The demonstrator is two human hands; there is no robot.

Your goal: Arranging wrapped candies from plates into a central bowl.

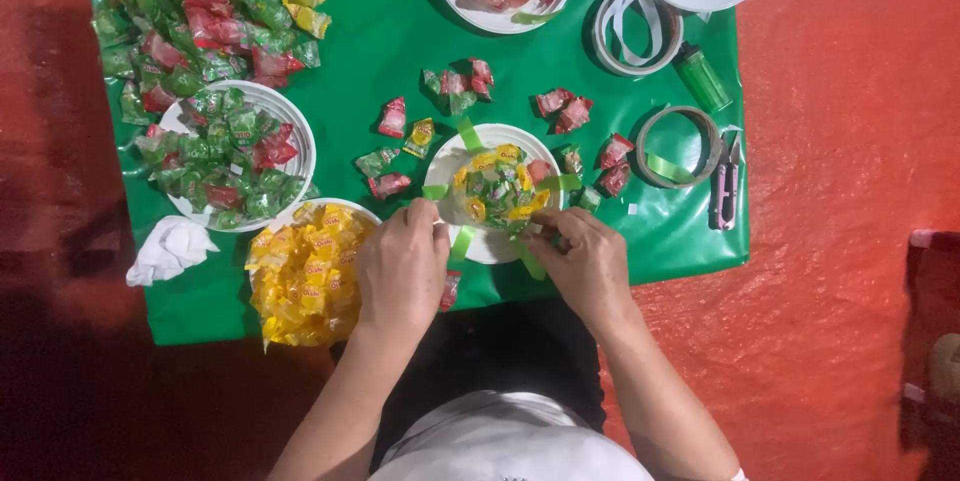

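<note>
**Both hands at a ribboned candy bundle on a white plate**

Forearms reach up from the bottom of the view to a white plate (492,241) that sits near the front edge of a green plastic sheet (400,31) spread over a red floor (840,271). On the plate lies a small clear-wrapped bundle of candies (497,189), crossed by light green ribbon strips (468,133) that fan out over the rim.

The left hand (402,266) is curled, its fingertips pressed down on a ribbon strip at the bundle's left side. The right hand (587,263) pinches the film and ribbon at the bundle's lower right.

The bundle looks light and soft, and the film slippery and crinkly; the loose sweets inside would likely shift if squeezed. The ribbon ends or the gathered film seem a surer hold than the rounded top.

Around it lie scattered wrapped candies (392,118), a heap of yellow candies (305,271) just beside the left hand, a plate of green and red candies (232,156), a crumpled tissue (170,249), rolls of ribbon (678,146), a green lighter (702,76) and small snips (726,181).
</note>
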